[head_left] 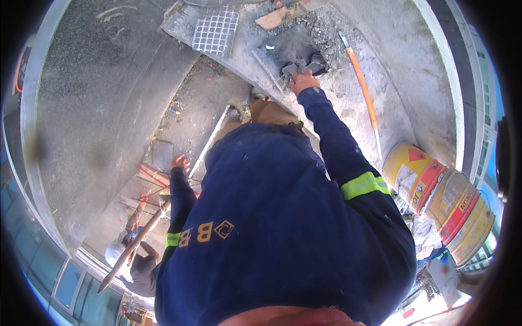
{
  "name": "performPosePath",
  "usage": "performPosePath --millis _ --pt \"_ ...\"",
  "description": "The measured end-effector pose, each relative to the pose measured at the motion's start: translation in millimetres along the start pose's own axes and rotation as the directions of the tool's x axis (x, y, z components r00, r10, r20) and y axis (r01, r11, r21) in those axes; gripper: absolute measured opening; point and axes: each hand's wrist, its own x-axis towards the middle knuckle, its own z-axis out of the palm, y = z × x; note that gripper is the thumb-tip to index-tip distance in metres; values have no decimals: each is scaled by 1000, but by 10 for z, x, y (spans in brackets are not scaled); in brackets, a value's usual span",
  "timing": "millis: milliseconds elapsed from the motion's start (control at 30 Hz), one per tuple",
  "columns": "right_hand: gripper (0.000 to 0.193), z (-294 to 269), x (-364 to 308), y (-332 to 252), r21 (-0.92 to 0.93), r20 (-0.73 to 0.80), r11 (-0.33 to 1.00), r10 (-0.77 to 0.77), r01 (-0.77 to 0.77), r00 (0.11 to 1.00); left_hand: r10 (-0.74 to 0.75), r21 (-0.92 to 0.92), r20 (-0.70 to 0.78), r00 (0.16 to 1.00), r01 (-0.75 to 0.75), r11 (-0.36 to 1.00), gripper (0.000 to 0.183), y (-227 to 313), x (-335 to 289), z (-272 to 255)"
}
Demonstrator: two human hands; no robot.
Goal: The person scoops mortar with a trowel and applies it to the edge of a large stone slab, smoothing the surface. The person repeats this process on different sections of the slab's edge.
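Note:
My right hand [303,81] reaches forward onto a rough concrete ledge [266,70]. Its fingers are closed on a crumpled grey rag [291,68], beside dark folded material [317,64] on a dusty dark patch. What lies under the fingertips is hidden. Low at my left side, my left hand [180,161] hangs with its fingers loosely apart, holding nothing. Right of my right hand, a long thin bar with an orange middle and pale ends [363,89] lies on the concrete.
A pale square-mesh grate [216,32] and a wooden board [285,16] lie ahead. Stacked yellow and red buckets [413,171] stand at right. A concrete wall [103,98] curves along the left. Behind at lower left are a wooden pole [133,247] and a person in a white helmet [114,252].

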Motion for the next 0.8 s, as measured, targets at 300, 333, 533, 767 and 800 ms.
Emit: performPosePath --millis 300,333,533,767,800 --pt "47 53 -74 158 19 -58 1000 9 -8 998 110 296 -130 985 -67 953 43 -164 -140 526" --pt "46 33 -68 180 2 -52 1000 -3 3 999 116 328 -118 986 -71 942 44 -184 -132 576" --pt "44 -36 -191 93 127 -109 992 43 -29 993 9 140 34 999 -14 990 52 -153 142 61" --pt "42 -6 -352 160 189 -223 981 90 -48 971 23 138 28 999 -27 990 56 -88 -54 526" --pt "41 43 -361 167 167 -164 984 91 -63 982 55 190 11 998 -56 980 57 -97 -80 563"
